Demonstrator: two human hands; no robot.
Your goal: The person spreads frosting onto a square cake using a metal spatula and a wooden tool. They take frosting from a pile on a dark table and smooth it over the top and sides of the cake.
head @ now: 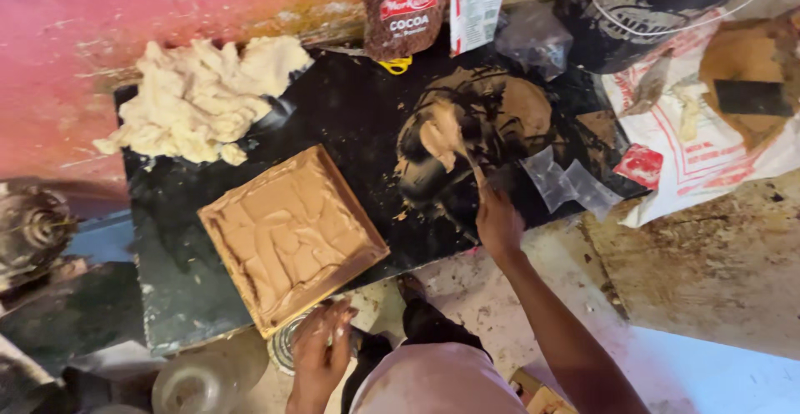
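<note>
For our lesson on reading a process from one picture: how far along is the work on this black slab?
Done: the square mould is already filled with tan paste. In hand: the right hand works a tool, blurred, through the tan and dark smear on the black slab; the left hand rests near the slab's front edge. Left: the pale lump pile sits unmixed in the corner.

Tan square mould, black slab

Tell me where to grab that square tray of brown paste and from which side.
Grip the square tray by its raised rim at the near corner, which seems to overhang the edge of the black slab. Come from the person's side, beside the left hand. The top is filled with soft paste, so probably keep fingers on the rim and underneath.
</note>
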